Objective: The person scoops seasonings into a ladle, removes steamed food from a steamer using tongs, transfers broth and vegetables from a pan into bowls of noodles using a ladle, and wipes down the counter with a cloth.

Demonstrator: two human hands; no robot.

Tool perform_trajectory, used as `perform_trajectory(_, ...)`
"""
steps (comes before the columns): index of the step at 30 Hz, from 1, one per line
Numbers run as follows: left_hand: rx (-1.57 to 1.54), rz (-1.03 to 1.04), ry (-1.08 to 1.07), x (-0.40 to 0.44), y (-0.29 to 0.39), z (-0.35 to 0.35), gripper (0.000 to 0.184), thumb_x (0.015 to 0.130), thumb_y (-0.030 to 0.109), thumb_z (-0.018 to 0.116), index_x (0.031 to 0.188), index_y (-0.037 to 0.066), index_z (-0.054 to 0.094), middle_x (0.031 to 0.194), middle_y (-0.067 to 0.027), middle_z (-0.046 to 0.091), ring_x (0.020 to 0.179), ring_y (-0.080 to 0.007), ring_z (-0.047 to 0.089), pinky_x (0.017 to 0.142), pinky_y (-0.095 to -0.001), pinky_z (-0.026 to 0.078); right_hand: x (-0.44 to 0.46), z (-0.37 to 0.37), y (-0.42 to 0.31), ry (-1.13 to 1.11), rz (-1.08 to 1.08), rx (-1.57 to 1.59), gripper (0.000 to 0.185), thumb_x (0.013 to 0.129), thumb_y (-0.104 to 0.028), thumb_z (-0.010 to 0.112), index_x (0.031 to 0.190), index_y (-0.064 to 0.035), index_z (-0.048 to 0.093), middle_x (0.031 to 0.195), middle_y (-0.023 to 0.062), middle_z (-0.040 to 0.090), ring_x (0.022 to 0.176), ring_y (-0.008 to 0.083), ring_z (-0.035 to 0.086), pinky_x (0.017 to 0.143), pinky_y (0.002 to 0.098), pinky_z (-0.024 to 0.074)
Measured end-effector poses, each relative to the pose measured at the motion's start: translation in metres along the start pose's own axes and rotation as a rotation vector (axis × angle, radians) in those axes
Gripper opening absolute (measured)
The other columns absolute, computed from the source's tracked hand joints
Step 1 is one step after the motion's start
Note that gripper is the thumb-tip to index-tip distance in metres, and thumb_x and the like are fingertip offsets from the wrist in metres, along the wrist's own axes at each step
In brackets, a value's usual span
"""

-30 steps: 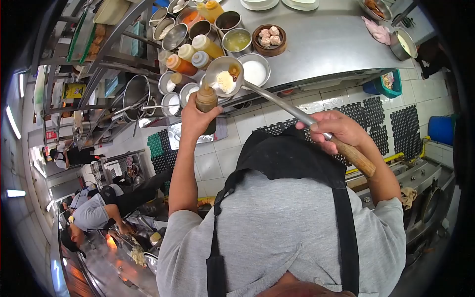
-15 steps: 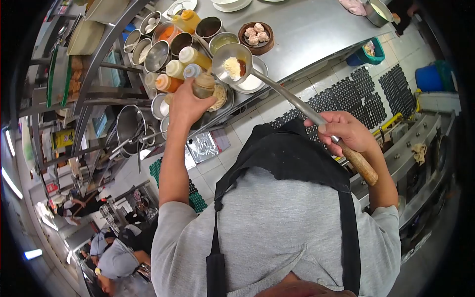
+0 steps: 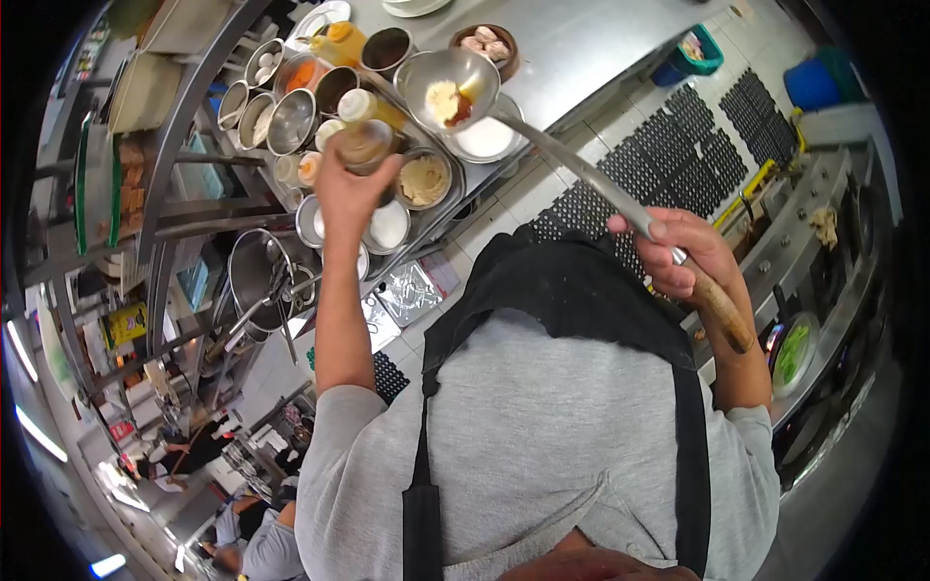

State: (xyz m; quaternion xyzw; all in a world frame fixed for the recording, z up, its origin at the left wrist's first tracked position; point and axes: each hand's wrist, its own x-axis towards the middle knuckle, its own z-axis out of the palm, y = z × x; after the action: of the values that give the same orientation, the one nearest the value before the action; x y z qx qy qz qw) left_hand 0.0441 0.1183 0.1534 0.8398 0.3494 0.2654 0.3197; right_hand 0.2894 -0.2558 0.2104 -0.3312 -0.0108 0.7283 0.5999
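Observation:
My right hand is wrapped round the handle of a long steel ladle with a wooden end. Pale yellow powder and a dark brown sauce lie in its bowl, which hovers over the counter's near edge. Fingers curled, my left hand grips a small jar, blurred by motion, so its contents cannot be told. Below and right of the jar sit a bowl of beige powder and a bowl of white granules. A squeeze bottle stands just beyond the jar.
Several metal bowls and sauce bottles crowd the counter's left side, beside a steel shelf frame. A round dish of dumplings is behind the ladle. A bin stands past the counter edge. Co-workers are at lower left.
The jar in my left hand has moved up and left, uncovering the bowls of beige powder and white granules. The ladle stays in my right hand; the view has shifted slightly.

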Motion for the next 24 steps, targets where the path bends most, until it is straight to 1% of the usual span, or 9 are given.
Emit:
perform_trajectory(1, -0.034, 0.073, 0.06, 0.004, -0.009, -0.003, 0.063, 0.076, 0.031, 0.091, 0.126, 0.002, 0.066, 0.118, -0.0174, 0.073, 0.106, -0.0313, 0.07, 0.095, -0.0397, 0.054, -0.008, -0.001, 0.003, 0.002, -0.064, 0.028, 0.04, 0.107, -0.012, 0.05, 0.141, 0.0091, 0.052, 0.072, 0.0005, 0.053, 0.045, 0.0058, 0.048, 0.039, 0.021, 0.0402)
perform_trajectory(2, 0.461, 0.278, 0.081, 0.008, -0.029, -0.013, 0.057, 0.076, 0.024, 0.092, 0.122, 0.001, 0.068, 0.117, -0.0181, 0.071, 0.106, -0.0282, 0.068, 0.092, -0.0388, 0.053, -0.012, -0.006, 0.008, -0.067, -0.087, 0.103, 0.04, 0.108, -0.012, 0.048, 0.141, 0.0095, 0.051, 0.072, -0.0005, 0.051, 0.046, 0.005, 0.045, 0.038, 0.0216, 0.0379)
perform_trajectory(5, 0.362, -0.076, -0.125, 0.01, -0.025, -0.027, 0.067, 0.078, 0.031, 0.092, 0.128, -0.003, 0.062, 0.119, -0.0211, 0.071, 0.105, -0.0365, 0.068, 0.093, -0.0441, 0.055, -0.027, -0.022, 0.023, -0.127, -0.191, 0.174, 0.042, 0.11, -0.017, 0.049, 0.144, 0.0066, 0.051, 0.075, -0.0022, 0.051, 0.049, 0.0036, 0.043, 0.041, 0.0224, 0.0364)
perform_trajectory(9, 0.379, 0.167, -0.011, 0.025, -0.129, -0.024, 0.088, 0.075, 0.034, 0.092, 0.14, -0.007, 0.049, 0.131, -0.0265, 0.063, 0.115, -0.0434, 0.064, 0.101, -0.0502, 0.052, -0.072, -0.037, 0.036, -0.044, -0.48, 0.22, 0.04, 0.11, -0.015, 0.047, 0.142, 0.0085, 0.051, 0.077, -0.0006, 0.052, 0.051, 0.0047, 0.047, 0.042, 0.0218, 0.039)
perform_trajectory(12, 0.757, 0.003, -0.147, 0.023, -0.1, -0.012, 0.08, 0.074, 0.029, 0.092, 0.135, -0.006, 0.054, 0.126, -0.0281, 0.063, 0.116, -0.044, 0.063, 0.1, -0.0502, 0.051, -0.112, -0.057, 0.051, 0.056, -0.764, 0.253, 0.041, 0.109, -0.014, 0.045, 0.143, 0.0099, 0.047, 0.078, -0.0007, 0.056, 0.052, 0.0059, 0.051, 0.043, 0.0234, 0.0429)
perform_trajectory(15, 0.536, -0.007, -0.175, 0.017, -0.108, -0.017, 0.082, 0.076, 0.027, 0.09, 0.141, -0.006, 0.052, 0.124, -0.0257, 0.066, 0.117, -0.0409, 0.064, 0.103, -0.0464, 0.051, -0.17, -0.055, 0.079, 0.269, -1.059, 0.273, 0.036, 0.109, -0.015, 0.047, 0.138, 0.0056, 0.053, 0.078, -0.0029, 0.058, 0.052, 0.0047, 0.05, 0.046, 0.0225, 0.0414)
perform_trajectory(17, 0.705, -0.009, -0.221, 0.028, -0.106, -0.03, 0.083, 0.079, 0.04, 0.089, 0.14, -0.004, 0.054, 0.118, -0.0236, 0.07, 0.115, -0.0375, 0.067, 0.097, -0.0436, 0.054, -0.203, -0.074, 0.103, 0.347, -1.223, 0.318, 0.036, 0.108, -0.015, 0.05, 0.138, 0.0042, 0.055, 0.078, -0.0028, 0.058, 0.054, 0.0043, 0.051, 0.048, 0.0229, 0.0428)
perform_trajectory(21, 0.69, 0.247, -0.13, 0.039, -0.014, -0.032, 0.07, 0.095, 0.053, 0.072, 0.144, 0.003, 0.061, 0.139, -0.0237, 0.065, 0.107, -0.0347, 0.07, 0.089, -0.0463, 0.057, -0.253, -0.11, 0.147, 1.205, -1.279, 0.22, 0.028, 0.106, -0.019, 0.057, 0.127, -0.0016, 0.064, 0.078, -0.0028, 0.057, 0.056, 0.0064, 0.053, 0.048, 0.0234, 0.0426)
perform_trajectory(24, 0.363, 0.346, -0.162, 0.086, -0.013, 0.011, 0.055, 0.09, 0.018, 0.081, 0.135, -0.005, 0.061, 0.125, -0.0195, 0.069, 0.116, -0.0341, 0.065, 0.104, -0.044, 0.051, -0.28, -0.183, 0.178, 1.85, -0.904, 0.085, 0.022, 0.096, -0.021, 0.066, 0.108, -0.0025, 0.07, 0.08, 0.004, 0.064, 0.062, 0.0147, 0.062, 0.054, 0.0315, 0.0499)
